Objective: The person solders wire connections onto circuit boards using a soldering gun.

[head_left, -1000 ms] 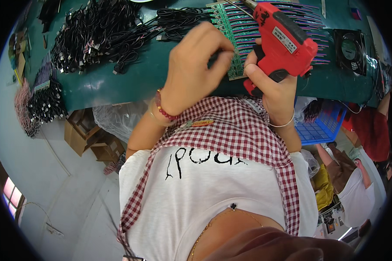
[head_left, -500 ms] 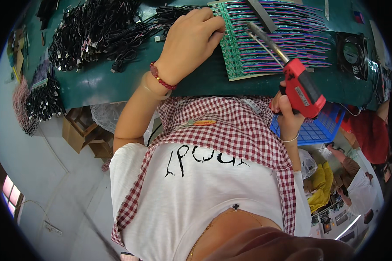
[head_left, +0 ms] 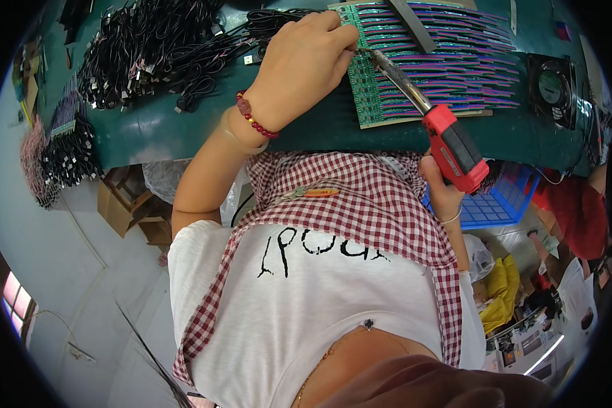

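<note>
My right hand (head_left: 443, 194) is wrapped round the handle of a red and black soldering gun (head_left: 457, 149). The gun's metal tip slants up and left onto the left edge of a row of green circuit boards (head_left: 366, 102), close to my left fingertips. Purple, pink and blue wires (head_left: 449, 81) run rightward from these boards. My left hand (head_left: 306, 58) is closed in a pinch at the same board edge; what lies between its fingertips is hidden. Black cables (head_left: 268, 24) lead up behind that hand from the left.
A large heap of black cables (head_left: 139, 58) with connectors covers the table's left. A flat grey bar (head_left: 413, 26) lies across the boards. At right sits a black fan-like unit (head_left: 552, 88). A blue plastic basket (head_left: 500, 204) stands below the table edge; other people are beyond it.
The soldering gun has moved left and down, bringing its tip to the board edge beside my left fingers. My left hand has shifted slightly right. The boards have barely moved.
</note>
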{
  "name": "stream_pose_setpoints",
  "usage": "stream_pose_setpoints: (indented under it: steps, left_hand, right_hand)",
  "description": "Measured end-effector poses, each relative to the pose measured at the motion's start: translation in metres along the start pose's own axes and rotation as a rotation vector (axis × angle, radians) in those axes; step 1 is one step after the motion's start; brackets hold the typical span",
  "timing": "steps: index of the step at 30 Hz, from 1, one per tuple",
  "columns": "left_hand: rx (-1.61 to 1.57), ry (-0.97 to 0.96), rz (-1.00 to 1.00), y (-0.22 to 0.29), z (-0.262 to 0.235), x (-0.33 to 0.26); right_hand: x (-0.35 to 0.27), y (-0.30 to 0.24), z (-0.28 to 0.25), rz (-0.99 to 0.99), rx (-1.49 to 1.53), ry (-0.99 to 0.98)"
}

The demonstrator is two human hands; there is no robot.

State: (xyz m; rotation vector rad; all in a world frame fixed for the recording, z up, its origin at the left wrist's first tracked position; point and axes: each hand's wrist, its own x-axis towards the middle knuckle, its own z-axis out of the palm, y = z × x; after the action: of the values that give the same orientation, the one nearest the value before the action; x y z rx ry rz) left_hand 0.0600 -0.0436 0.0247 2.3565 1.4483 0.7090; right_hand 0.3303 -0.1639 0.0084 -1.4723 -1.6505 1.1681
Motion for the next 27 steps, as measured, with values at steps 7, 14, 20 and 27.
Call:
stream_pose_setpoints:
  steps: [7,14,20,27]
  left_hand:
    - [-0.003,-0.003,-0.024,0.0021,-0.0001,-0.0003]
    - [0.010,0.001,-0.024,0.0032,0.0003,0.0000]
    - [0.030,0.013,-0.034,0.0058,0.0019,-0.0016]
    - [0.043,0.023,-0.049,0.0066,0.0018,-0.0023]
  right_hand:
    - [-0.0014,0.0007,-0.0017,0.036,0.209,0.083]
    - [-0.0050,0.0047,-0.0035,0.025,0.160,0.059]
    - [-0.0035,-0.0022,0.0036,0.061,0.148,0.078]
    - [-0.0008,0.0000,0.0020,0.019,0.146,0.089]
